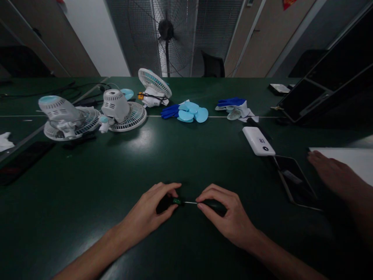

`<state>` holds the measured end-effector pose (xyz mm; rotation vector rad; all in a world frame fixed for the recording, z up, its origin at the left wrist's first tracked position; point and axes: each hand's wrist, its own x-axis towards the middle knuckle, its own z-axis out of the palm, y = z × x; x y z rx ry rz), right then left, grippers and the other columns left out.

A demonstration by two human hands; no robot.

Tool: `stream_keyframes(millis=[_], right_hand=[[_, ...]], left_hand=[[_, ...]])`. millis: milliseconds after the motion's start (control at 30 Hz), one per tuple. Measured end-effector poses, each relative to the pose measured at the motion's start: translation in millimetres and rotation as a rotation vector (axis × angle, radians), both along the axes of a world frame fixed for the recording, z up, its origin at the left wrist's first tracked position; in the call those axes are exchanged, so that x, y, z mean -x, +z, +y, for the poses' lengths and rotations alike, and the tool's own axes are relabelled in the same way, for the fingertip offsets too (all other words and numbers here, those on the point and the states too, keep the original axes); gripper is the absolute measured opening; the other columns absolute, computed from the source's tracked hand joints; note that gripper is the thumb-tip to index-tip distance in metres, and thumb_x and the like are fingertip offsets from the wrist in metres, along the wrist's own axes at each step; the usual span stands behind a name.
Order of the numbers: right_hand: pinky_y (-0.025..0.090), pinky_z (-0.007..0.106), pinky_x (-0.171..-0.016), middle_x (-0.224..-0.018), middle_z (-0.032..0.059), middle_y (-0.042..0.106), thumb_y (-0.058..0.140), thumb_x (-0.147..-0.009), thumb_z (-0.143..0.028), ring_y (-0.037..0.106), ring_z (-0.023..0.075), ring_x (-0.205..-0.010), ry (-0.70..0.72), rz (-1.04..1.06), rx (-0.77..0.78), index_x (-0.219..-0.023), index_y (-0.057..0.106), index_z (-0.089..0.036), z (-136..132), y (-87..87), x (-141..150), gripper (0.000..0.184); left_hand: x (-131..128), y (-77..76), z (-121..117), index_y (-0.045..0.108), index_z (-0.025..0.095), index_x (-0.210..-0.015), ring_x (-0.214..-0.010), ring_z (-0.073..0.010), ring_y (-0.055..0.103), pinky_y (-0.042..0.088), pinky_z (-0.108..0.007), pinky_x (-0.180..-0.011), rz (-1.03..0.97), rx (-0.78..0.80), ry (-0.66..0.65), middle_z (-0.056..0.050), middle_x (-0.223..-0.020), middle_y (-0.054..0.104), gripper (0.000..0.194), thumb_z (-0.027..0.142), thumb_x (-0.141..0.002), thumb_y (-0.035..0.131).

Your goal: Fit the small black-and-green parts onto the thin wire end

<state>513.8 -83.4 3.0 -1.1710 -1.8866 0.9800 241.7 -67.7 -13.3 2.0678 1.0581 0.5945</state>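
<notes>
Probably light and stiff, the thin metal rod point(190, 202), pinched by the right hand point(230, 214), best suits gripping at its green end point(176, 201), between the left hand point(154, 204)'s closed-in fingers.

Office by look of it, with workshop touch. Blinds point(217, 27), plain door point(259, 42), black chair point(214, 65) beyond long green bench point(122, 167). Along bench, workshop signs: small white fans point(115, 103), loose light-blue fan blade point(201, 114), blue-and-white work gloves point(231, 102). Tall standing fan point(166, 30) before blinds.
</notes>
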Motion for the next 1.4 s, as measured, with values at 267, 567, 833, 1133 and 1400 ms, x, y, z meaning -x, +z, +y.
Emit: stream_keyframes(millis=[267, 567, 833, 1133, 1400], right_hand=[[0.055, 0.032, -0.078, -0.094, 0.0038, 0.074, 0.071, -0.095, -0.013, 0.072, 0.0197, -0.086, 0.046, -0.004, 0.002, -0.101, 0.077, -0.022, -1, 0.7, 2, 0.013], [0.055, 0.032, -0.082, -0.097, 0.0029, 0.076, 0.071, -0.096, -0.02, 0.073, 0.0204, -0.092, -0.081, 0.17, 0.087, -0.099, 0.079, -0.026, 7, -3.7, -1, 0.01], [0.055, 0.034, -0.081, -0.096, 0.0033, 0.077, 0.072, -0.095, -0.023, 0.073, 0.0216, -0.091, -0.125, 0.153, 0.114, -0.096, 0.079, -0.025, 6, -1.6, -3, 0.007], [0.055, 0.034, -0.078, -0.094, 0.0035, 0.075, 0.069, -0.096, -0.027, 0.072, 0.0219, -0.089, -0.199, 0.166, 0.118, -0.095, 0.078, -0.025, 7, -1.5, -4, 0.009], [0.056, 0.035, -0.081, -0.099, 0.0035, 0.076, 0.07, -0.096, -0.026, 0.072, 0.0222, -0.094, -0.194, 0.187, 0.163, -0.099, 0.079, -0.026, 6, -0.5, -6, 0.01]], left_hand=[[0, -2.7, 0, 0.042, 0.039, -0.149, -0.106, -0.0172, 0.063, 0.052, -0.034, -0.093, 0.0, 0.028, -0.025, 0.0, -0.116, 0.068, 0.059, 0.02, -0.098, 0.064], [-1, 0.3, 1, 0.04, 0.04, -0.151, -0.108, -0.0183, 0.063, 0.05, -0.036, -0.096, 0.021, 0.061, -0.033, 0.0, -0.117, 0.069, 0.062, 0.024, -0.097, 0.067], [-1, 6.0, 2, 0.056, 0.032, -0.14, -0.11, -0.021, 0.061, 0.051, -0.039, -0.096, 0.075, -0.016, -0.114, -0.005, -0.12, 0.067, 0.039, 0.025, -0.101, 0.059], [-13, 16.3, 0, 0.059, 0.027, -0.132, -0.144, -0.0238, 0.048, 0.043, -0.047, -0.115, 0.251, -0.235, -0.317, -0.005, -0.15, 0.059, 0.028, 0.026, -0.107, 0.047], [91, 8.6, 34, 0.059, 0.029, -0.138, -0.137, -0.0249, 0.056, 0.045, -0.046, -0.114, 0.422, -0.308, 0.012, -0.006, -0.145, 0.064, 0.035, 0.034, -0.105, 0.051]])
